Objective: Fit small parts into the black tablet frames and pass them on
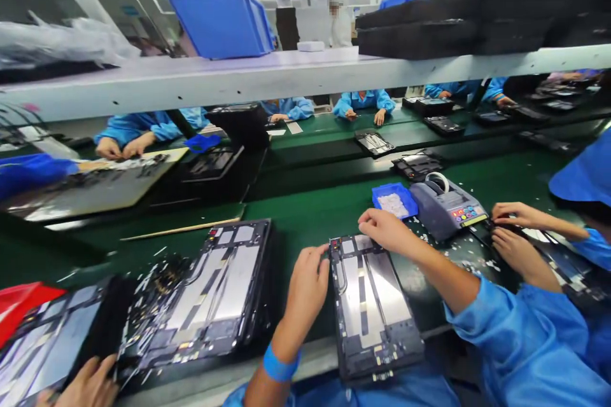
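Observation:
An open tablet chassis (370, 305) lies lengthwise in front of me on the green belt, its metal plates and circuit boards showing. My left hand (308, 286) rests against its left edge, fingers curled on the frame. My right hand (386, 229) is at its far right corner, fingers pinched together over that corner. Whether they hold a small part cannot be told.
A stack of similar chassis (217, 296) lies to my left, another (48, 340) under a co-worker's hand (88, 385). A blue tray of small parts (395, 200) and a grey tape dispenser (446, 206) stand beyond. Another worker's hands (513, 232) work at the right.

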The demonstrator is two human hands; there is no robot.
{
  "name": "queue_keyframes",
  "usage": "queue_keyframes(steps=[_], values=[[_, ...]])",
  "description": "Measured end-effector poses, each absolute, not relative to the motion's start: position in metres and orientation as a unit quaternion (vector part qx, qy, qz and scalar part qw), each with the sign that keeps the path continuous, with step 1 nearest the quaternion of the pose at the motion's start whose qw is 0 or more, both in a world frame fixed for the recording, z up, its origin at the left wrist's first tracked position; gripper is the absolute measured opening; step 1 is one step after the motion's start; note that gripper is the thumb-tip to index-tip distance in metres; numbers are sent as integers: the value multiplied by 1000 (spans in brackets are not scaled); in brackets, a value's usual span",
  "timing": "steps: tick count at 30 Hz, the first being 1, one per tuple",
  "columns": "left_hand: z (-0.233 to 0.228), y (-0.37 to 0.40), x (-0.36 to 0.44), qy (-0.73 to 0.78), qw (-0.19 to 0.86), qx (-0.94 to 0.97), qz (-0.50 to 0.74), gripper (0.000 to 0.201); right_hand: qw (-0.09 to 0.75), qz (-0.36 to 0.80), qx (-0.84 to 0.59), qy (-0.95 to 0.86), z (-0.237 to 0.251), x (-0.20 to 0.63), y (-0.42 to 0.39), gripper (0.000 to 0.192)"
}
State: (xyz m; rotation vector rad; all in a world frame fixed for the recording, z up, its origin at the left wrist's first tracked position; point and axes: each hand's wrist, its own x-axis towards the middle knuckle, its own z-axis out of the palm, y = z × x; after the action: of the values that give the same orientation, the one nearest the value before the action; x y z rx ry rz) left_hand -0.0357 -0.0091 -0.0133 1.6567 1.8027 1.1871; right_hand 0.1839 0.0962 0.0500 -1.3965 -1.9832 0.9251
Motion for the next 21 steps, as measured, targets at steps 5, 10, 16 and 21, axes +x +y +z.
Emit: queue_keyframes(steps=[5, 10, 16, 21], values=[[7, 32, -35, 593, 119, 703, 375, 33, 251, 363, -489, -753, 25, 188, 84, 9], [11, 40, -33, 581, 86, 731, 348, 26, 258, 367, -483, -752, 22, 182, 88, 11], [18, 39, -35, 614, 108, 704, 340, 10, 257, 349, -469, -770, 15, 174, 90, 17], [11, 30, -38, 602, 105, 706, 358, 6, 238, 434, -378, -783, 12, 152, 94, 27]])
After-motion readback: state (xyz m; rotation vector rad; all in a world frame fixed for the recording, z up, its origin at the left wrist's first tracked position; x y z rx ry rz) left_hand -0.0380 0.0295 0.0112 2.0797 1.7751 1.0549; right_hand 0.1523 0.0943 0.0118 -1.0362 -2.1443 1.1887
